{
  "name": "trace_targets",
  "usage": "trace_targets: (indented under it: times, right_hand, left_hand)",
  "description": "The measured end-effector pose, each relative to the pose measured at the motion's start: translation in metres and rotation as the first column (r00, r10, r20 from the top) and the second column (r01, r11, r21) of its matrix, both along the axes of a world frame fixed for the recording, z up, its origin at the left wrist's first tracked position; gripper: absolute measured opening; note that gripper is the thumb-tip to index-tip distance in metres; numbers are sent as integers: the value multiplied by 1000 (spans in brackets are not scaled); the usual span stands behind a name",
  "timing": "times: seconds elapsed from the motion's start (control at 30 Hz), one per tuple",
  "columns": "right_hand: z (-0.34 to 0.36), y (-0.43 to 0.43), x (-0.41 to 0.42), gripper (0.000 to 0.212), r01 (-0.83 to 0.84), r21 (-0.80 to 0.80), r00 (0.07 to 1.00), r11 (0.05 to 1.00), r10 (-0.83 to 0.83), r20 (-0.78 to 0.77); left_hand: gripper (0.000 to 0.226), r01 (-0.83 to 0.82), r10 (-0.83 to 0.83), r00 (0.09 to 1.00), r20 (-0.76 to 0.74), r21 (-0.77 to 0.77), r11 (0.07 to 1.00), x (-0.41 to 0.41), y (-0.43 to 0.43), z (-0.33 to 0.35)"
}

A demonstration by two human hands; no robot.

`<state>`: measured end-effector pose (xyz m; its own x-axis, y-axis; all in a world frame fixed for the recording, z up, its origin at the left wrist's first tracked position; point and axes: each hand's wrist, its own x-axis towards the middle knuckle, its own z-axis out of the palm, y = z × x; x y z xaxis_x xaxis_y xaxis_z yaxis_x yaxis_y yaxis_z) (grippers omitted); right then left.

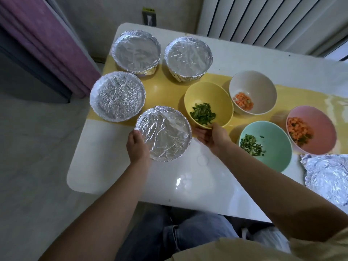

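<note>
A foil-covered bowl (pixel 163 134) sits near the front left of the white table (pixel 188 178). My left hand (pixel 137 147) holds its left rim, fingers curled round the edge. My right hand (pixel 212 137) hovers just right of that bowl with relaxed, straight fingers, holding nothing; its thumb lies by the near rim of a yellow bowl (pixel 209 103) of chopped green pepper. Three more foil-covered bowls stand behind: one at the left (pixel 117 96), one at the far left (pixel 136 51), one at the far middle (pixel 188 58).
A white bowl (pixel 252 91) with diced carrot, a teal bowl (pixel 266 145) with green pepper and a pink bowl (pixel 311 134) with carrot stand at the right. Crumpled foil (pixel 327 178) lies at the right edge. A yellow runner (pixel 156 87) crosses the table.
</note>
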<state>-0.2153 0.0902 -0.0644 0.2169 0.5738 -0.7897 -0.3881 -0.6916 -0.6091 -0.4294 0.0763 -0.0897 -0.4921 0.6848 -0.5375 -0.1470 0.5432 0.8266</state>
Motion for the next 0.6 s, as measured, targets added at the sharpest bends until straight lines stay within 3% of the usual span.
trace_targets:
  times: [0.17,0.33,0.43,0.6]
  right_hand:
    - [14,-3,14,30,54,113,992,992,-66,108]
    - [22,-7,30,34,64,181,982,981,-94,161]
    - [26,-15,37,35,99,203,990,974,-117,76]
    - [19,-8,35,47,209,227,968,951,-168,-187]
  left_hand:
    - [32,-47,47,998,31,-10,999,4,0,0]
    - [27,-111,111,992,62,9,994,17,5,-2]
    - [27,-143,138,983,120,34,989,32,15,-4]
    - [28,-152,149,984,93,19,988,55,30,4]
